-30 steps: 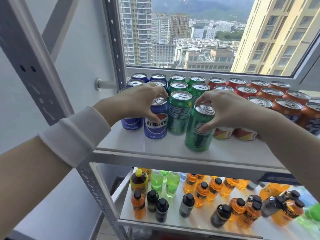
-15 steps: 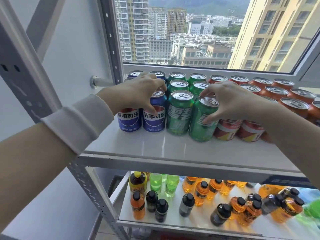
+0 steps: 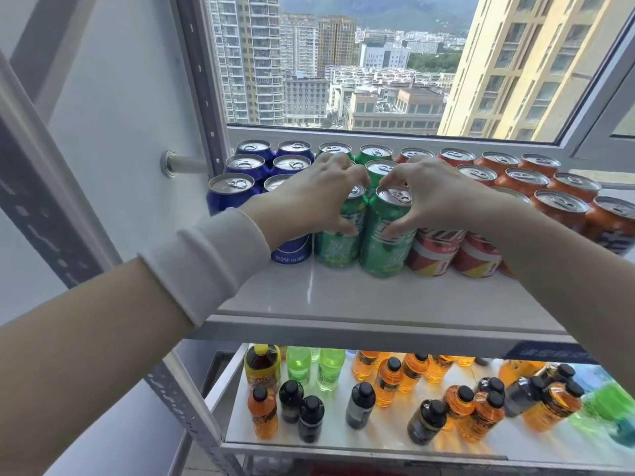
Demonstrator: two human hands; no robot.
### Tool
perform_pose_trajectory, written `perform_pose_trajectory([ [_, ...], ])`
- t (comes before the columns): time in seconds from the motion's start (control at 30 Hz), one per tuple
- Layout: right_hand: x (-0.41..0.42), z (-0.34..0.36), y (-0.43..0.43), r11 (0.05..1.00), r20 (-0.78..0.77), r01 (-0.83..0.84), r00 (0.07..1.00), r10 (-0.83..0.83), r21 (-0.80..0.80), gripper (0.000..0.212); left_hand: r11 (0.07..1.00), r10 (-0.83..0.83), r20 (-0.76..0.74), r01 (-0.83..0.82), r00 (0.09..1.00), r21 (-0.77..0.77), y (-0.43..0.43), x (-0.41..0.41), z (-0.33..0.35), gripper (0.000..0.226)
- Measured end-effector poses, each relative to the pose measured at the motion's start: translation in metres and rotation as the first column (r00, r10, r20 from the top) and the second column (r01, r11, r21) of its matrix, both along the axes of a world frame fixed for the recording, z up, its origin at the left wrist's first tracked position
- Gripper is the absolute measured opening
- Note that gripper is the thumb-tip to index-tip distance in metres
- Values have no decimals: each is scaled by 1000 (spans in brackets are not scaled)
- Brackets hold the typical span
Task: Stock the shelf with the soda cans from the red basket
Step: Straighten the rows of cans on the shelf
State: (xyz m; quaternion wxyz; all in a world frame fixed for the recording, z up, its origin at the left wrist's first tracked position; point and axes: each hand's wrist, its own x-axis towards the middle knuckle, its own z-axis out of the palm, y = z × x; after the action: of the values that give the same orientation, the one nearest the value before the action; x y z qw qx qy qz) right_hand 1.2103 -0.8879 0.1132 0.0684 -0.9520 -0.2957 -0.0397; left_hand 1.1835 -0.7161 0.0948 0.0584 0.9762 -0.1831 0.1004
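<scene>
On the top shelf (image 3: 343, 297) below the window (image 3: 378, 63), the left hand (image 3: 316, 197) has left the blue can (image 3: 292, 249) and now clasps the first green can (image 3: 335, 245). The right hand (image 3: 436, 197) still grasps the second green can (image 3: 385, 255), now pushed nearer the window, touching the red cans (image 3: 433, 252).

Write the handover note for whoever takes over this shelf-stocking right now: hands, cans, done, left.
Left hand grips the left front green aluminium soda can; right hand grips the right front green aluminium soda can.
Both stand upright on the white top shelf, fronting the green rows, between blue cans and red cans.
Done: blue, green, red rows and orange cans stand stocked.
Left: release both; the red basket is out of view, so remaining cans unknown.
</scene>
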Motion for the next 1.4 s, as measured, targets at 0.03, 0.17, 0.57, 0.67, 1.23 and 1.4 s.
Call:
perform_pose_trajectory([
  [0.03, 1, 0, 0, 1000, 2, 3, 1000, -3, 6, 73, 999, -8, -15, 7, 1000, -36, 0, 2, 1, 72],
  [0.17, 3, -4, 2, 999, 22, 24, 999, -25, 36, 73, 995, -35, -49, 31, 998, -92, 4, 5, 5, 71],
  [0.57, 0, -8, 0, 995, 10, 56, 998, -57, 86, 74, 995, -32, 1, 32, 1000, -96, 6, 1, -2, 71],
  [0.67, -4, -3, -2, 998, 14, 41, 999, -42, 46, 80, 1000, -14, 38, 14, 999, -2, 11, -8, 5, 76],
  [1.23, -13, -8, 111, 970, 58, -198, 980, 192, 142, 73, 837, 313, -26, -289, 949, -464, 118, -53, -17, 77],
  [1.4, -13, -7, 117, 963, 59, -154, 988, 144, 222, 71, 788, 303, 49, -221, 952, -575, 124, -47, -28, 76],
])
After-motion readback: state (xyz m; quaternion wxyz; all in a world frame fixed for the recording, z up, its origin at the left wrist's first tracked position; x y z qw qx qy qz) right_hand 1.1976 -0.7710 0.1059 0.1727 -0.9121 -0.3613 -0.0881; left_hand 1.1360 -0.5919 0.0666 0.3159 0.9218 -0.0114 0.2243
